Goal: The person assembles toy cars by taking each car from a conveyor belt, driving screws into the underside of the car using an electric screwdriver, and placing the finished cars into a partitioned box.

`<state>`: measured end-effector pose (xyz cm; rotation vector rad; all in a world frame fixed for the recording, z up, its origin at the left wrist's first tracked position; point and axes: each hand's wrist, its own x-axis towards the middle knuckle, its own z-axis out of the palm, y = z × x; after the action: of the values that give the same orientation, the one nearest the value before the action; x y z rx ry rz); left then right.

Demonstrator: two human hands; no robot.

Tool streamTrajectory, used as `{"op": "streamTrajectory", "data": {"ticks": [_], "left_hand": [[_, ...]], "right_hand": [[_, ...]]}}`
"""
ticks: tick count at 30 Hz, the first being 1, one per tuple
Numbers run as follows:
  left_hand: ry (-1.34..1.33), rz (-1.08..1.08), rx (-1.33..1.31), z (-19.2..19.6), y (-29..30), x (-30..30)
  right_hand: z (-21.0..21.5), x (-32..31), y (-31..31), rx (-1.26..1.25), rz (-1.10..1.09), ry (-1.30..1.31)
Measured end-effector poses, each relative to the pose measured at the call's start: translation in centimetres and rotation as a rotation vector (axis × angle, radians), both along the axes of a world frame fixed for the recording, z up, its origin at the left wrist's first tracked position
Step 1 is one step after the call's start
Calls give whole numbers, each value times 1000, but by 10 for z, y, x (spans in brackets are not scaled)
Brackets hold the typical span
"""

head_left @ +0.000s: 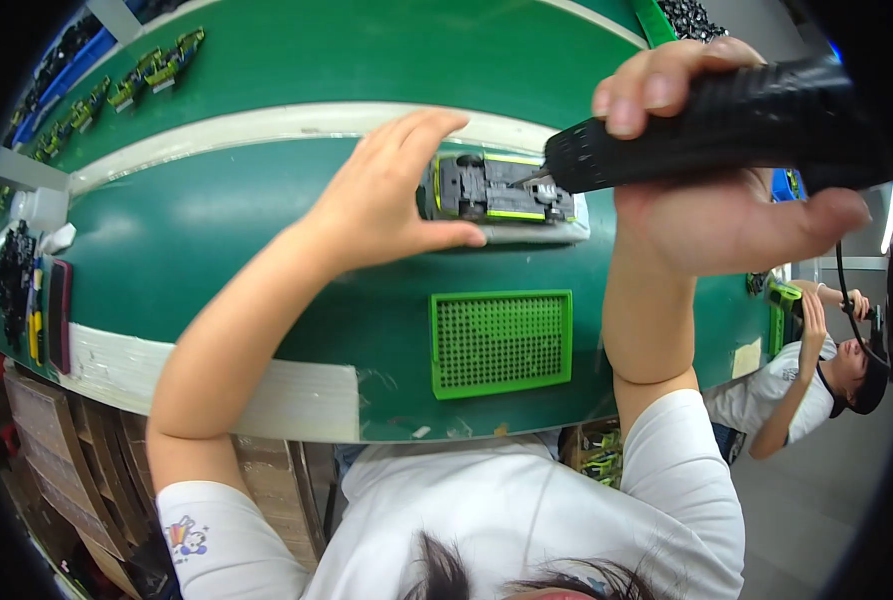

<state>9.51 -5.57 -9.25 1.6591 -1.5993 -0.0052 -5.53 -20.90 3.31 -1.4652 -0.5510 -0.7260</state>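
Observation:
A toy car (497,190) lies upside down, its dark grey underside and wheels facing up and a yellow-green edge showing. It rests on a whitish pad (567,232) on the green workbench. My left hand (382,195) grips the car's left end, fingers on the far side and thumb on the near side. In my right hand (702,225) is a black electric screwdriver (707,120), held almost level and pointing left. Its thin bit reaches the car's underside; any screw there is too small to make out.
A green perforated tray (502,345) sits nearer me. Several yellow-green car parts (157,70) line the far left. Pens (37,310) and a dark red case (61,315) lie at the left edge. At the right, a co-worker (807,380) works at the bench. A cable (842,290) hangs nearby.

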Motion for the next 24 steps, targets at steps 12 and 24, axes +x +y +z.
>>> {"op": "streamTrajectory", "data": {"ticks": [12,24], "left_hand": [[304,-63,55,-23,-6,10],[245,-57,16,-22,-3,9]], "right_hand": [[-28,54,-17,-33,133,98],[-35,56,-12,-52,70,129]]}}
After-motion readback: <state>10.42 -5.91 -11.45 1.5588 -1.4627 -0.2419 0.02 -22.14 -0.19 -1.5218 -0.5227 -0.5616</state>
